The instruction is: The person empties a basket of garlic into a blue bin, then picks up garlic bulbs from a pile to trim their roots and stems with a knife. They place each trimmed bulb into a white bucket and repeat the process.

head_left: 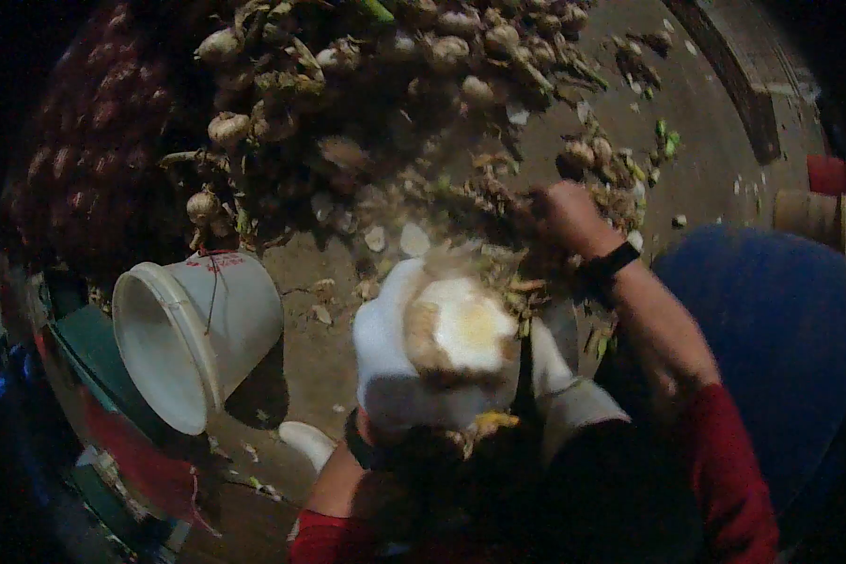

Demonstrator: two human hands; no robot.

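My left hand (385,334) wears a white glove and has a dark band at the wrist. Against it is a blurred, pale thing (465,324), whitish with a yellow middle and brownish edges; its kind cannot be made out. My right hand (573,221) is bare and closed, with a black band at the wrist. It is over dry stalks and leaf scraps (498,188), and whatever its fingers hold is hidden. Beyond both hands lies a heap of bulbs that look like garlic (446,49), with dry stems attached.
A white bucket (244,301) lies tipped on its side at left. Red net sacks (94,141) stand behind it. A blue container (761,329) is at right, near a wooden beam (728,75). White footwear (305,442) shows below, on a scrap-strewn floor (320,367).
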